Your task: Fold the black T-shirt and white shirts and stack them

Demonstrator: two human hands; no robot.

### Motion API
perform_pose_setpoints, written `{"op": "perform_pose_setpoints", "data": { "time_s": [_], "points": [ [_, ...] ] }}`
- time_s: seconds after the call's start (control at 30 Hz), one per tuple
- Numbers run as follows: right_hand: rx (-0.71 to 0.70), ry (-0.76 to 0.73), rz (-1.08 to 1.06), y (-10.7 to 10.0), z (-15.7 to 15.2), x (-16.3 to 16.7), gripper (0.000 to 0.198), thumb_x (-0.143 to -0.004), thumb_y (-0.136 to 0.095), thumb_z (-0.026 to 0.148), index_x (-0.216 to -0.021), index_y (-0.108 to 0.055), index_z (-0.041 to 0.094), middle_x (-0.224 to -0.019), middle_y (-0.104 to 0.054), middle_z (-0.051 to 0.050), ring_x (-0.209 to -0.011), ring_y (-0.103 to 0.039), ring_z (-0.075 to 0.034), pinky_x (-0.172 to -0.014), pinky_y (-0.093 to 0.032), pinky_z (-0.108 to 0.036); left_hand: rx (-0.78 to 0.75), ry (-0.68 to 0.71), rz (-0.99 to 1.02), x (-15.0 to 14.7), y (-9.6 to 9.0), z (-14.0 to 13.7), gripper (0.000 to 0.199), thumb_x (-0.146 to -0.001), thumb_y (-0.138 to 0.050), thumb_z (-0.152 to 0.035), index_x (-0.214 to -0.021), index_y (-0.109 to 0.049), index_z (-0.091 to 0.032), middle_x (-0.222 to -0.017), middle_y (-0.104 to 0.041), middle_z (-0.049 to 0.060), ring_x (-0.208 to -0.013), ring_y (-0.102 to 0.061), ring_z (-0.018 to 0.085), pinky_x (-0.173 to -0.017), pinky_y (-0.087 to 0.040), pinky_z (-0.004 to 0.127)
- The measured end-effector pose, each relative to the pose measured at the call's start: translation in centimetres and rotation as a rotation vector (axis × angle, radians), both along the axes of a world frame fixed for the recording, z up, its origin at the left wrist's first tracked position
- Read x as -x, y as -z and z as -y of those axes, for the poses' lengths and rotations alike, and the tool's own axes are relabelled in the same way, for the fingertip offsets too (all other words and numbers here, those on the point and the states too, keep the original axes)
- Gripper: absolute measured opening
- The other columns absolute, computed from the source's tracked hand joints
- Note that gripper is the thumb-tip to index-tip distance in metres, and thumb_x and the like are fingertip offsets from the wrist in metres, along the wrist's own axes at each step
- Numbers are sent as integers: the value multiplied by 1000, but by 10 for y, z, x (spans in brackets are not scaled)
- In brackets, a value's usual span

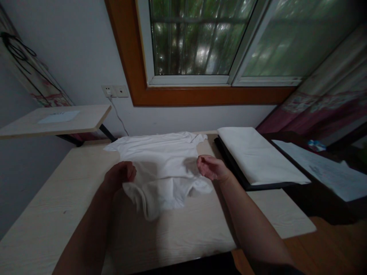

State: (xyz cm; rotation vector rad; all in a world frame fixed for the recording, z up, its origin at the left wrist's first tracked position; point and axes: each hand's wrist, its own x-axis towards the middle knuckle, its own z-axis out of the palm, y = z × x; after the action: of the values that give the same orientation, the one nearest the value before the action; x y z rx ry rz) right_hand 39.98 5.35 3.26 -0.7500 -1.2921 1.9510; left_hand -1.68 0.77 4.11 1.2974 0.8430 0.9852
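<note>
A white short-sleeved garment, like a T-shirt (160, 164), lies spread on the pale wooden table (183, 233). Its far part is fairly flat, while the near edge is rumpled, with a raised fold at the lower left. Beside the garment's left edge is my left hand (122, 173), its fingers curled in. My right hand (211, 167) hovers by the right edge, loosely closed, the palm side partly showing. No cloth can be seen leading into either hand. The hands are dim and slightly blurred.
To the right, a folded white cloth (258, 156) rests on a black flat item (243, 179). Beyond it are a printed sheet (321, 168) and a curtain. A raised shelf (86, 118) stands at left, below a wall socket (114, 91) with a plugged-in cable. A window is behind.
</note>
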Motion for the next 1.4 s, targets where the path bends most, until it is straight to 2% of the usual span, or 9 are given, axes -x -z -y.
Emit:
{"op": "perform_pose_setpoints", "data": {
  "time_s": [0.2, 0.4, 0.5, 0.57, 0.73, 0.9, 1.0, 1.2, 1.4],
  "points": [
    [-171, 151, 92, 6, -6, 13, 36, -85, -68, 52, -92, -71, 17, -76, -75, -7, -54, -62, -14, -50, -45, -24, -125, -22, -196, -9, 4, -2, 61, -95, -36, -66, -69, -66, -20, -68, -67, 9, -60, -58, 19, -58, -48, 35],
    [-707, 297, 531, 22, -14, 23, 32, -92, -61, 48, -92, -75, 19, -95, -76, -8, -87, -68, -20, -80, -52, -33, -350, -64, -587, -24, 13, -9, 36, -95, -54, -49, -104, -77, -23, -109, -76, 9, -102, -69, 25, -95, -53, 42],
    [-901, 284, 664, 23, -12, 24, 28, -94, -59, 41, -99, -76, 21, -100, -77, -8, -89, -69, -21, -82, -53, -34, -462, -58, -729, -25, 19, -12, 32, -93, -56, -48, -101, -78, -26, -108, -77, 7, -104, -69, 26, -97, -52, 43],
    [-889, 286, 692, 21, -9, 24, 28, -94, -58, 40, -106, -76, 21, -98, -77, -7, -83, -70, -20, -75, -55, -32, -468, -38, -801, -25, 20, -11, 31, -93, -56, -47, -97, -79, -26, -101, -78, 7, -96, -70, 25, -91, -53, 41],
    [-681, 86, 615, 18, -3, 24, 34, -98, -49, 42, -104, -74, 19, -78, -73, -1, -48, -61, -12, -47, -48, -23, -29, 212, -728, -28, 9, 4, 35, -90, -57, -48, -87, -78, -20, -80, -78, 7, -70, -73, 21, -65, -55, 30],
    [-921, 224, 724, 16, -5, 26, 30, -99, -51, 36, -94, -75, 19, -82, -75, -4, -67, -67, -17, -63, -51, -27, 258, 346, -592, -31, 1, 12, 40, -87, -61, -51, -106, -75, -18, -90, -79, 10, -68, -74, 21, -55, -53, 27],
    [-1090, 312, 779, 19, -10, 25, 25, -98, -53, 31, -99, -75, 19, -96, -76, -8, -88, -69, -21, -81, -52, -33, 81, 207, -629, -29, 4, 4, 38, -89, -59, -50, -111, -74, -22, -100, -79, 8, -71, -73, 20, -60, -55, 28],
    [-1181, 278, 861, 26, -16, 25, 24, -99, -53, 29, -106, -75, 22, -101, -77, -8, -98, -69, -23, -90, -52, -36, -540, -207, -1103, -19, 18, -14, 32, -96, -48, -36, -111, -74, -23, -116, -74, 7, -112, -64, 25, -106, -46, 42],
    [-1067, 298, 881, 24, -12, 22, 25, -97, -55, 30, -110, -76, 23, -102, -79, -5, -87, -72, -21, -77, -53, -30, -478, -266, -1514, -14, 9, -11, 39, -100, -38, -36, -101, -74, -20, -106, -74, 10, -101, -67, 24, -91, -50, 37]
  ]
}}
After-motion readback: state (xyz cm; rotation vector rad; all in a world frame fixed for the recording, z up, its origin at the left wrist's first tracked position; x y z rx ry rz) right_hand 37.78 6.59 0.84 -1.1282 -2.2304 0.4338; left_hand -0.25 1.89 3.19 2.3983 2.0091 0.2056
